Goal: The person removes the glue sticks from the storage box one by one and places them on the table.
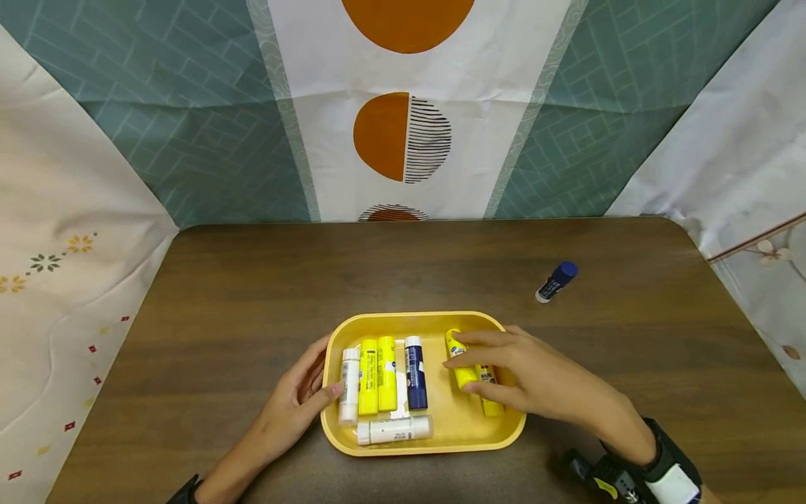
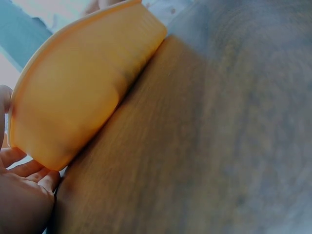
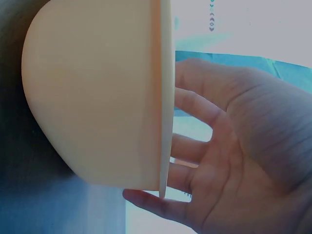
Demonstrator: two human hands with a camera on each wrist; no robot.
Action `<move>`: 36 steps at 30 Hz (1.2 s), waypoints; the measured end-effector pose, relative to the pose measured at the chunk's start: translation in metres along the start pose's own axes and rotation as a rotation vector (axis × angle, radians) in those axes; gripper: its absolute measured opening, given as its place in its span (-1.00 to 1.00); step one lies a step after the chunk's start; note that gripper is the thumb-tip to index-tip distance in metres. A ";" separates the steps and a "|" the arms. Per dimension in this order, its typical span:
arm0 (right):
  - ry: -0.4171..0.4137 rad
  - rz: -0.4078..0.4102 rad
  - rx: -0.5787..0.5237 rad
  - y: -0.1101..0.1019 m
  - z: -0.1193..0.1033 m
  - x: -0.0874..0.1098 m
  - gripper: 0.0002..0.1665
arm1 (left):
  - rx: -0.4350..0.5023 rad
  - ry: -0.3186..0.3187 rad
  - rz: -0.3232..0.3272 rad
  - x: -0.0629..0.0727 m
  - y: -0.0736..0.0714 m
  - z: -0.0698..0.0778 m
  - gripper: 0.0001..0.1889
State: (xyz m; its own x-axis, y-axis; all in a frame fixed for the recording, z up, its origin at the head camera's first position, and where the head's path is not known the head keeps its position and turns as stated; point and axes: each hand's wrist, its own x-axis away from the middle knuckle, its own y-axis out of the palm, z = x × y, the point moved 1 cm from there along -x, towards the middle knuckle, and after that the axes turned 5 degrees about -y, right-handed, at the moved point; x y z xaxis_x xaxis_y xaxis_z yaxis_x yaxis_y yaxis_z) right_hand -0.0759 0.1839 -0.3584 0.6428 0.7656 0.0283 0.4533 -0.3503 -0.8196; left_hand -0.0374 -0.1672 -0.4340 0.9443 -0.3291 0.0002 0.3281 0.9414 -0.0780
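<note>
A yellow tray [image 1: 441,437] on the table holds several glue sticks. My left hand [image 1: 305,392] grips its left wall, thumb over the rim beside a white glue stick [image 1: 349,392] and fingers outside; the left wrist view shows those fingers [image 2: 30,168] against the wall. My right hand [image 1: 519,367] reaches over the right rim, thumb and fingers around a yellow glue stick [image 1: 464,374]. Another yellow glue stick [image 1: 491,407] lies partly hidden under that hand. Two yellow glue sticks [image 1: 387,381] and a navy one [image 1: 415,378] lie side by side, with a white one [image 1: 397,430] crosswise in front.
A blue glue stick [image 1: 556,281] is on the brown table [image 1: 252,280], behind the tray to the right. Patterned cloth [image 1: 403,70] hangs past the far edge, and pale cloth [image 1: 75,336] flanks the sides.
</note>
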 end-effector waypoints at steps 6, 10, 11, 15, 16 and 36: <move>0.034 -0.005 -0.101 -0.003 0.003 0.002 -0.58 | 0.001 -0.010 0.002 0.001 0.003 -0.001 -0.32; -0.011 0.043 -0.213 -0.006 0.004 0.003 -0.63 | -0.011 0.002 0.001 0.000 0.002 0.000 -0.32; -0.017 0.055 -0.238 -0.006 0.004 0.003 -0.64 | -0.013 0.004 0.002 0.000 0.002 0.000 -0.32; -0.022 0.100 -0.280 -0.008 0.005 0.001 -0.66 | -0.011 0.005 -0.002 0.001 0.001 0.001 -0.32; -0.018 0.110 -0.284 -0.008 0.006 0.000 -0.66 | -0.010 0.003 0.002 0.001 0.001 0.001 -0.32; 0.070 0.241 -0.215 -0.006 0.009 -0.007 -0.55 | -0.016 0.002 0.009 0.000 0.001 0.003 -0.32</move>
State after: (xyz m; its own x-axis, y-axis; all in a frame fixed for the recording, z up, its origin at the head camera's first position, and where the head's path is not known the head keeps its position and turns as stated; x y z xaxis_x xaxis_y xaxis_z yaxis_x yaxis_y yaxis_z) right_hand -0.0890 0.1862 -0.3587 0.7847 0.6107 -0.1066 0.3981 -0.6282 -0.6685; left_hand -0.0369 -0.1664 -0.4311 0.9473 -0.3203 -0.0024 0.3187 0.9431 -0.0943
